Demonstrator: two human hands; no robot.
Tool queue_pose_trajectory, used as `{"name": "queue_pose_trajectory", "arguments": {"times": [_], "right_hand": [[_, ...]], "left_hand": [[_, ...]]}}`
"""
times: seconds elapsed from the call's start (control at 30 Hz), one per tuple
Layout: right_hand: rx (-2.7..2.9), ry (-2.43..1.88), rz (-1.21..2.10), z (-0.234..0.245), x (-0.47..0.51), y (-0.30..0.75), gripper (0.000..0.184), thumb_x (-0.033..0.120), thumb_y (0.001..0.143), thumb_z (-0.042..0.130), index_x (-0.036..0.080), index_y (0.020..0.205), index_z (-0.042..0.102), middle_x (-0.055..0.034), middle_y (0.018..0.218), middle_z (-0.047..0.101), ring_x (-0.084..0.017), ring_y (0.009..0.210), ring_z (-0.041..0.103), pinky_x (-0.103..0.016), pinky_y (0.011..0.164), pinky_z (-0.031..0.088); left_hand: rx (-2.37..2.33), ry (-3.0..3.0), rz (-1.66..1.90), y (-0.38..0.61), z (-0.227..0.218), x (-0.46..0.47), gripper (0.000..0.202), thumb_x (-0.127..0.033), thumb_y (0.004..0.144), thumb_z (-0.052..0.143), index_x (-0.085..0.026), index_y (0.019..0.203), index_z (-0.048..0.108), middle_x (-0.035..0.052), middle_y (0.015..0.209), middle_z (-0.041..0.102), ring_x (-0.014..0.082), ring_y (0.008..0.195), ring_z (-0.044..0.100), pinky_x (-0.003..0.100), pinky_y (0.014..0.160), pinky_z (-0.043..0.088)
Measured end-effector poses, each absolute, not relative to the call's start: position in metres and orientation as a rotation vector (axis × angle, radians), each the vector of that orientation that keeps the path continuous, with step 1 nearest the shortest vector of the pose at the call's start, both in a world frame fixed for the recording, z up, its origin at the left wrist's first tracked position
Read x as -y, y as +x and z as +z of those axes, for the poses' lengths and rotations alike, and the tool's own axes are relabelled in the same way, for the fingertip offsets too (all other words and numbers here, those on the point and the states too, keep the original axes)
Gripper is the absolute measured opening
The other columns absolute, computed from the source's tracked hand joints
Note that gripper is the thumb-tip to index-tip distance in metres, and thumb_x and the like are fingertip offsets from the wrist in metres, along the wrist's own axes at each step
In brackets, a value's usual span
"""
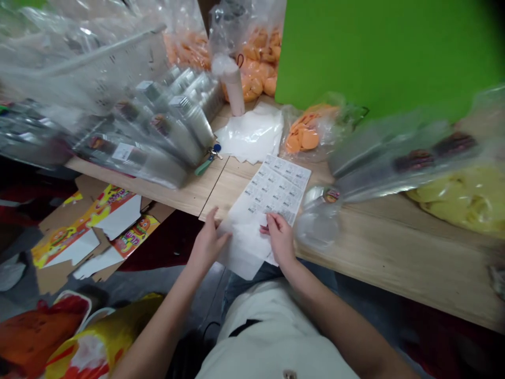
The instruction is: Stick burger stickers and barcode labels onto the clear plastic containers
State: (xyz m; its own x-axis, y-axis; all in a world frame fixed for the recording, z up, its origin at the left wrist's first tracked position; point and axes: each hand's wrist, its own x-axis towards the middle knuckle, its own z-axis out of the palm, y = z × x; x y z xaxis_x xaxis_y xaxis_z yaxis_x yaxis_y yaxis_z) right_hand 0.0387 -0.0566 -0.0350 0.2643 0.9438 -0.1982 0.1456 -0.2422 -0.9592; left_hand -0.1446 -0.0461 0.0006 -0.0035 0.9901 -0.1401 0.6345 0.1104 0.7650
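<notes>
A sheet of printed labels (276,190) lies on the table in front of me, its lower part bare white backing (246,247) that hangs past the table's front edge. My left hand (207,242) is at the left edge of this sheet, thumb and fingers apart, with the thumb touching or very close to the paper. Over the sheet's lower right, my right hand (281,237) has its thumb and fingertips pinched together. Something small and dark red shows at those fingertips, too blurred to name. Right of the sheet sits a clear plastic package (319,218) with a small burger picture.
Clear packages (173,126) are stacked at left, with keys (215,151) beside them. Behind the sheet are white plastic bags (252,131), a pale bottle (233,87) and a bag of orange pieces (303,134). More packages (402,155) stand at right; printed cartons (98,226) lie lower left.
</notes>
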Motion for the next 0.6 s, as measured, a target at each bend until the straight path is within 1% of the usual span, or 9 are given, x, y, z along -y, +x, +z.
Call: {"name": "queue_pose_trajectory", "arguments": {"times": [0.1,0.13,0.23,0.3,0.37,0.43,0.47,0.53,0.6], "right_hand": [[0.96,-1.595,0.983,-0.031,0.061,0.035,0.036,0.04,0.09,0.031,0.016,0.107,0.051,-0.0073,0.099,0.059,-0.015,0.079,0.061,-0.031,0.066,0.054],[1.041,-1.576,0.912,-0.027,0.065,0.036,0.032,0.037,0.09,0.034,0.018,0.107,0.053,-0.0077,0.101,0.059,-0.016,0.085,0.06,-0.033,0.071,0.054],[1.538,-1.467,0.591,-0.009,0.084,0.046,0.024,0.026,0.086,0.045,0.023,0.105,0.059,-0.0089,0.108,0.058,-0.021,0.104,0.054,-0.04,0.09,0.048],[1.762,-1.408,0.435,0.007,0.096,0.056,0.033,0.026,0.082,0.052,0.024,0.114,0.056,-0.0108,0.12,0.052,-0.025,0.114,0.048,-0.044,0.096,0.043],[1.676,-1.453,0.467,0.022,0.104,0.068,0.05,0.029,0.08,0.055,0.022,0.128,0.043,-0.0133,0.132,0.043,-0.026,0.12,0.044,-0.044,0.093,0.045],[1.452,-1.535,0.72,0.035,0.105,0.082,0.055,0.033,0.081,0.054,0.019,0.132,0.037,-0.0143,0.126,0.049,-0.024,0.109,0.053,-0.038,0.081,0.052],[1.362,-1.565,0.884,0.04,0.104,0.089,0.05,0.035,0.082,0.052,0.018,0.128,0.042,-0.0127,0.115,0.057,-0.021,0.097,0.059,-0.034,0.073,0.054],[1.307,-1.614,1.123,0.045,0.098,0.101,0.033,0.039,0.082,0.052,0.018,0.106,0.058,-0.0066,0.087,0.065,-0.017,0.072,0.062,-0.029,0.061,0.053],[1.387,-1.644,1.102,0.048,0.092,0.109,0.025,0.041,0.081,0.053,0.019,0.085,0.063,-0.0035,0.074,0.064,-0.016,0.064,0.059,-0.028,0.059,0.05]], "left_hand": [[-1.782,1.564,0.898,-0.118,0.012,0.06,0.035,-0.033,0.069,0.066,-0.02,0.101,0.063,0.0108,0.109,0.056,0.0287,0.112,0.044,0.044,0.099,0.031],[-1.65,1.462,0.887,-0.107,0.018,0.064,0.033,-0.038,0.072,0.062,-0.02,0.099,0.064,0.0102,0.107,0.057,0.0269,0.108,0.047,0.042,0.098,0.033],[-1.179,0.875,0.757,-0.078,0.033,0.068,0.041,-0.052,0.081,0.046,-0.018,0.098,0.062,0.0084,0.094,0.062,0.0199,0.088,0.057,0.034,0.082,0.044],[-1.068,0.61,0.736,-0.067,0.04,0.063,0.037,-0.051,0.08,0.05,-0.016,0.089,0.061,0.0047,0.084,0.062,0.0147,0.078,0.057,0.028,0.076,0.045],[-1.048,0.6,0.703,-0.064,0.047,0.056,0.027,-0.042,0.075,0.061,-0.016,0.079,0.06,0.0003,0.074,0.059,0.0104,0.071,0.056,0.023,0.073,0.044],[-0.991,0.751,0.623,-0.063,0.054,0.053,0.022,-0.036,0.074,0.064,-0.015,0.074,0.06,-0.001,0.069,0.058,0.009,0.068,0.054,0.021,0.072,0.043],[-0.953,0.846,0.58,-0.062,0.058,0.053,0.021,-0.035,0.075,0.063,-0.014,0.074,0.061,-0.0004,0.069,0.059,0.0094,0.07,0.055,0.021,0.072,0.043],[-0.898,1.014,0.519,-0.058,0.064,0.055,0.021,-0.034,0.078,0.06,-0.014,0.079,0.065,0.0022,0.076,0.063,0.0114,0.075,0.056,0.022,0.074,0.043],[-0.876,1.143,0.476,-0.054,0.064,0.054,0.024,-0.034,0.081,0.056,-0.015,0.09,0.066,0.0048,0.085,0.066,0.014,0.08,0.058,0.024,0.076,0.044]]}}
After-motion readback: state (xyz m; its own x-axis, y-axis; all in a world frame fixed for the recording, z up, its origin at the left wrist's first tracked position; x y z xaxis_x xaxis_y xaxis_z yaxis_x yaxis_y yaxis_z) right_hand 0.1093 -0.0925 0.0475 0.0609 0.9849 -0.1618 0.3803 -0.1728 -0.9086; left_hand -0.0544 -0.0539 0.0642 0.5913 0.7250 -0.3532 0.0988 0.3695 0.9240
